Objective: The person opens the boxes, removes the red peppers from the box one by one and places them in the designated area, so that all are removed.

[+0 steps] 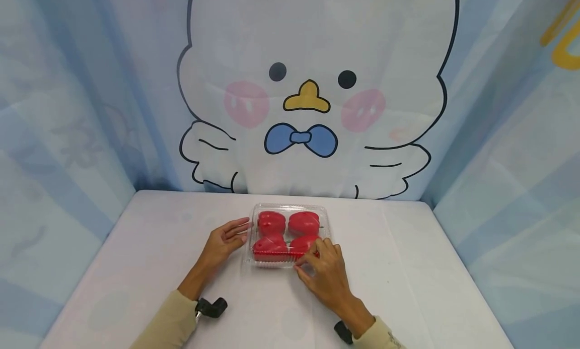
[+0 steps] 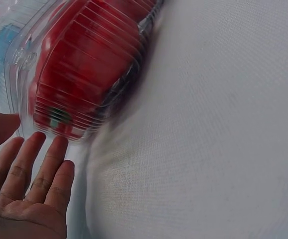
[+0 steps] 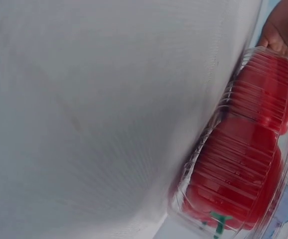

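Observation:
A clear plastic clamshell box (image 1: 290, 206) holds several red bell peppers (image 1: 303, 223), each seen through its ribbed walls. Green stems show through the plastic in both wrist views. My left hand (image 1: 224, 243) is at the box's left side, its fingers (image 2: 54, 164) extended with their tips right at the wall. At the front right of the box, my right hand (image 1: 328, 276) pinches the rim with thumb and index finger. Only bits of that hand enter the right wrist view, along its right edge.
The box stands on a white cloth-covered table (image 1: 408, 268). Behind it hangs a curtain (image 1: 308, 172) printed with a cartoon bird, and pale blue curtains (image 1: 59, 137) flank both sides. Black camera mounts (image 1: 212, 307) sit at the wrists, beside beige sleeves (image 1: 167, 321).

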`<state>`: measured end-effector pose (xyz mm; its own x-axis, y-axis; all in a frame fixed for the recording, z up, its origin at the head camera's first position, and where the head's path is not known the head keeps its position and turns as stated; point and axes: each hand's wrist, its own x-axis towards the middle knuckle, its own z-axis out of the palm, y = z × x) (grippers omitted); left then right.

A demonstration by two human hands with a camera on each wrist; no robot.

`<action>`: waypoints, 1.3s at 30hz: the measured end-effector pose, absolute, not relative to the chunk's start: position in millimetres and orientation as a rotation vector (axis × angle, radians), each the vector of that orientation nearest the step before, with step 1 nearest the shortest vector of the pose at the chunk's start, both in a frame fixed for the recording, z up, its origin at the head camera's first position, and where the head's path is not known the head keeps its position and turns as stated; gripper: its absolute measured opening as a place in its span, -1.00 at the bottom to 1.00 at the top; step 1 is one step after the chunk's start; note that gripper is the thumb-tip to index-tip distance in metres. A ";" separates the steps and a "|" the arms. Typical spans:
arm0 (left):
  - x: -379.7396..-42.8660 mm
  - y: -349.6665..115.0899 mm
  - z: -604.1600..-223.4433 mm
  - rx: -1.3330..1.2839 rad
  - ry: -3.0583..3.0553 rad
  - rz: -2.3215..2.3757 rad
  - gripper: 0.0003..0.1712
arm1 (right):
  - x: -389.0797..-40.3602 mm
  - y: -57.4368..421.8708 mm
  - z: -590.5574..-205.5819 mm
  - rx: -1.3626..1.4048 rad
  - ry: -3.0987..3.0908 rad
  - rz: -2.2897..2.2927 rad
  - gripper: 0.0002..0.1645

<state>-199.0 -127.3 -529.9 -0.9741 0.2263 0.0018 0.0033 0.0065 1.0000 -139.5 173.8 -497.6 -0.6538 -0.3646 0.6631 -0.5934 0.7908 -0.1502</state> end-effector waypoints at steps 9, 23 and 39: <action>-198.8 -125.8 -527.0 0.239 2.095 2.112 -0.35 | -141.0 173.2 -497.1 0.753 -2.327 0.450 -0.68; -193.0 -122.6 -515.0 0.242 2.111 2.107 -0.34 | -139.6 171.0 -490.4 0.739 -2.316 0.412 -0.68; -194.3 -113.8 -510.7 0.218 2.234 2.000 -0.31 | -141.9 173.5 -489.1 0.736 -2.281 0.394 -0.64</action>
